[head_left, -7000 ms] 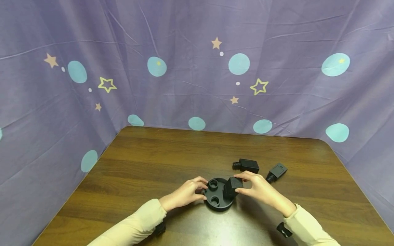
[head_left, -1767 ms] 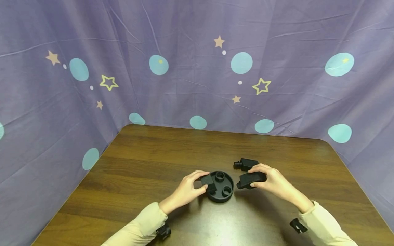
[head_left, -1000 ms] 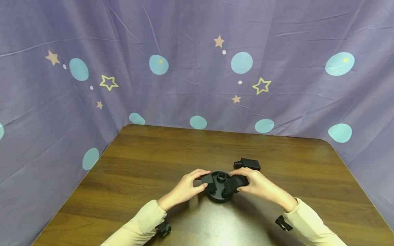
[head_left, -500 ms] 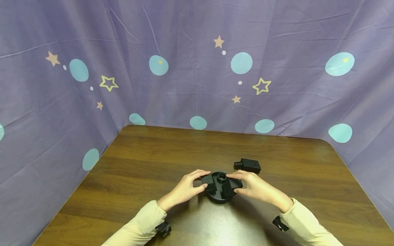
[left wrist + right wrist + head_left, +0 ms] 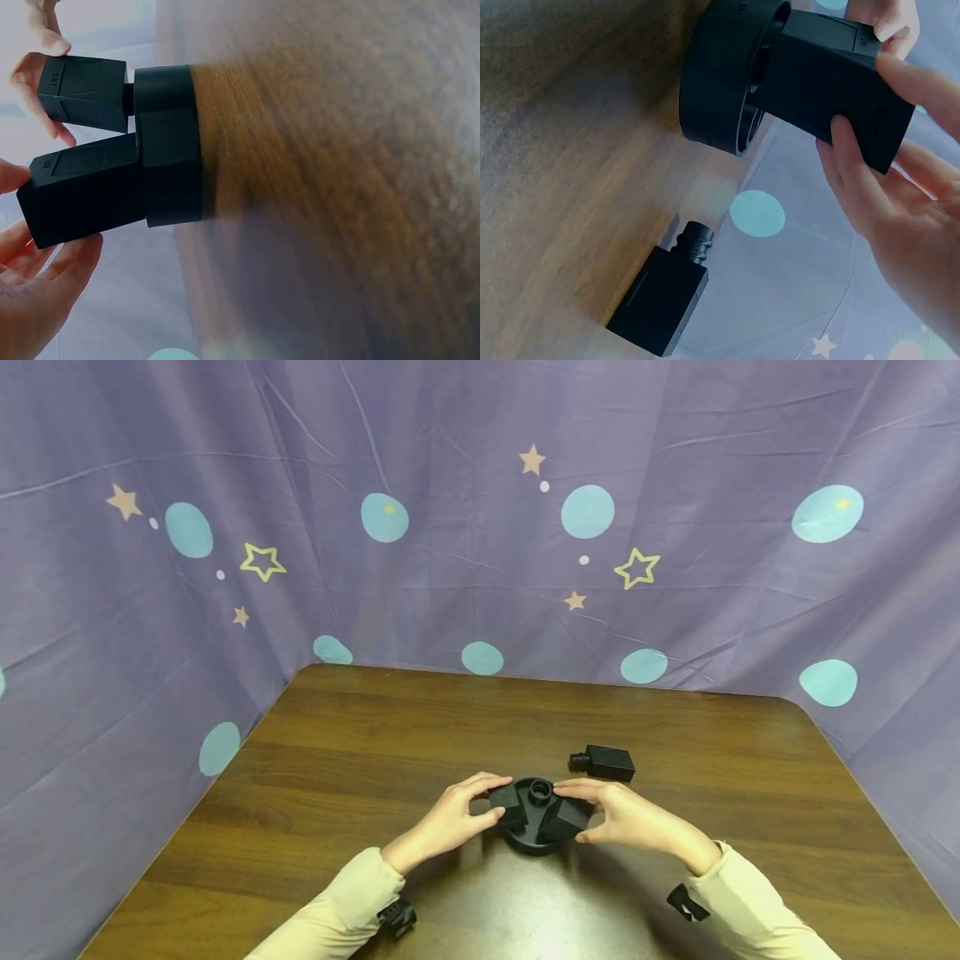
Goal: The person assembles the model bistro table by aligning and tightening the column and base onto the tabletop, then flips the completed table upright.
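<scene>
Round tray (image 5: 534, 821) on counter (image 5: 390, 743), two blocks in it; seating depth unclear. Your left hand (image 5: 452, 817): fingers gripping left block (image 5: 508, 803). Your right hand (image 5: 636, 820): fingers gripping right block (image 5: 567, 818). Far socket (image 5: 540, 802) uncovered. Third block (image 5: 610, 763) on its side beyond your right hand.

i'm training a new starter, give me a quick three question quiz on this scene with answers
1. True or false: the far socket of the round base has nothing plugged into it.
2. How many black blocks do the left hand and right hand grip between them?
3. On the table, the loose block lies: a) nearer the person than both hands; b) beyond the right hand; c) to the left of the left hand.

Key: 1. True. 2. Two. 3. b.
</scene>
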Demonstrator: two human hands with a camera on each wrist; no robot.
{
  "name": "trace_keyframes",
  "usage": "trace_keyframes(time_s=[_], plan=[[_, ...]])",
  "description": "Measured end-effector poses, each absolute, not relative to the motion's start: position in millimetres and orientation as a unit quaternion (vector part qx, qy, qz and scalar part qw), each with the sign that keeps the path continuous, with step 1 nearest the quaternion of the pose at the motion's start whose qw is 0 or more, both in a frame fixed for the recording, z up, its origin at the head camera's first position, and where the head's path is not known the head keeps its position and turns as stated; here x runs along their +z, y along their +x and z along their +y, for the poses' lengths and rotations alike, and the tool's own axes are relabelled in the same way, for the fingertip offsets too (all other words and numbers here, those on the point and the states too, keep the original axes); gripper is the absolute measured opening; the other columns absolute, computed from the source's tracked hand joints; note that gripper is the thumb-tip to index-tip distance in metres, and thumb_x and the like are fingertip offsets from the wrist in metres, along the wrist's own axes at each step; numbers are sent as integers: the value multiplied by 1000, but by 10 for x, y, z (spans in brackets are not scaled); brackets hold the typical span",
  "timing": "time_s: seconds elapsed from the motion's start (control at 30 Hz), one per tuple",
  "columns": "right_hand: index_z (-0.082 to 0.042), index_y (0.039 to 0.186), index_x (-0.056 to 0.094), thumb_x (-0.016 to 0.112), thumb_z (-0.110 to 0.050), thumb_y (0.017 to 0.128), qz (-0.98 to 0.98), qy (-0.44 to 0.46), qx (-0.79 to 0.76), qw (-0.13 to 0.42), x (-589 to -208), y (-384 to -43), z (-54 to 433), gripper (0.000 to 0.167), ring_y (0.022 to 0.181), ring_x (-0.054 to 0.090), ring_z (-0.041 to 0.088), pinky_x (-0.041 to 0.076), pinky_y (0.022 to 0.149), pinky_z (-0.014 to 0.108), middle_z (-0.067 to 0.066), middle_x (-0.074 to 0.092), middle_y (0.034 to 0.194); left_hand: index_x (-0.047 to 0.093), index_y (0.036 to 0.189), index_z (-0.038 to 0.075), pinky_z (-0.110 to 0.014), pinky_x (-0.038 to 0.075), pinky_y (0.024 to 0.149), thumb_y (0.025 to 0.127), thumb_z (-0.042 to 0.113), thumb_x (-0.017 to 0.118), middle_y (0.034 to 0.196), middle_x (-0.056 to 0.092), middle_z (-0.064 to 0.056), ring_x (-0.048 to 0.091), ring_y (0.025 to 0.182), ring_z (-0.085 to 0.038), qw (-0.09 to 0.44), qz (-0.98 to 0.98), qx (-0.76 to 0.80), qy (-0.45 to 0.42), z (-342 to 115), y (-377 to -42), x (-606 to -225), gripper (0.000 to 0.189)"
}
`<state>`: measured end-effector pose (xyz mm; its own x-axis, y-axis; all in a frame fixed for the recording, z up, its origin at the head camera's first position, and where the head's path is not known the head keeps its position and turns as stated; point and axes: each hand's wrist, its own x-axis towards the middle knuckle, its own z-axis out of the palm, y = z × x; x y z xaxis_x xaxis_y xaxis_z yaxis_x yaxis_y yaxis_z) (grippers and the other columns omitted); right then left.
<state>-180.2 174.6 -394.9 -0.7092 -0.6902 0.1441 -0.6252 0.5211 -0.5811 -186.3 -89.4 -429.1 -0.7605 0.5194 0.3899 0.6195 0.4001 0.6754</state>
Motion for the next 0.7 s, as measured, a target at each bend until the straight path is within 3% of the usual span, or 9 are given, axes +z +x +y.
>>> trace_keyframes(time_s=[0.13, 0.23, 0.33, 0.43, 0.57, 0.7], plan=[[5, 114, 55, 74, -10, 69, 859, -379, -343, 33, -3997, -1798, 1728, 50, 84, 58, 13, 51, 65, 21, 16, 57, 111, 56, 116, 1, -28, 47, 83, 79, 7, 62, 110, 58, -6, 55, 100, -18, 62, -832, -431, -343, -893, -1862, -4297, 38], [2, 106, 59, 76, -13, 67, 858, -375, -351, -8, -4046, -1788, 1683, 45, 67, 53, 3, 48, 55, 18, 8, 61, 93, 56, 116, 1, -28, 47, 84, 79, 7, 63, 110, 58, -6, 55, 101, -18, 65, -834, -428, -341, -893, -1860, -4301, 38], [-1, 107, 59, 77, -16, 66, 862, -368, -346, -44, -4073, -1772, 1645, 47, 62, 48, 1, 45, 53, 17, -1, 58, 84, 56, 116, 2, -29, 47, 84, 79, 8, 62, 110, 58, -6, 55, 101, -18, 61, -836, -426, -340, -895, -1860, -4301, 38], [-2, 114, 56, 75, -26, 69, 870, -371, -318, -63, -4073, -1758, 1623, 55, 61, 47, 4, 44, 52, 16, -3, 54, 84, 56, 117, 2, -28, 47, 84, 81, 9, 62, 111, 57, -5, 54, 103, -18, 52, -838, -426, -338, -894, -1865, -4301, 37], [-8, 120, 53, 69, -41, 72, 880, -378, -288, -17, -4032, -1751, 1617, 61, 63, 51, 8, 45, 56, 18, 10, 54, 95, 56, 117, 3, -28, 47, 85, 81, 9, 61, 112, 57, -5, 53, 103, -17, 46, -839, -427, -335, -894, -1871, -4305, 37], [-16, 124, 51, 69, -37, 74, 877, -369, -298, 76, -3970, -1766, 1662, 57, 77, 54, 14, 48, 67, 31, 9, 55, 97, 56, 117, 4, -28, 46, 85, 80, 9, 62, 112, 57, -4, 53, 103, -17, 49, -839, -426, -334, -894, -1877, -4315, 38]])
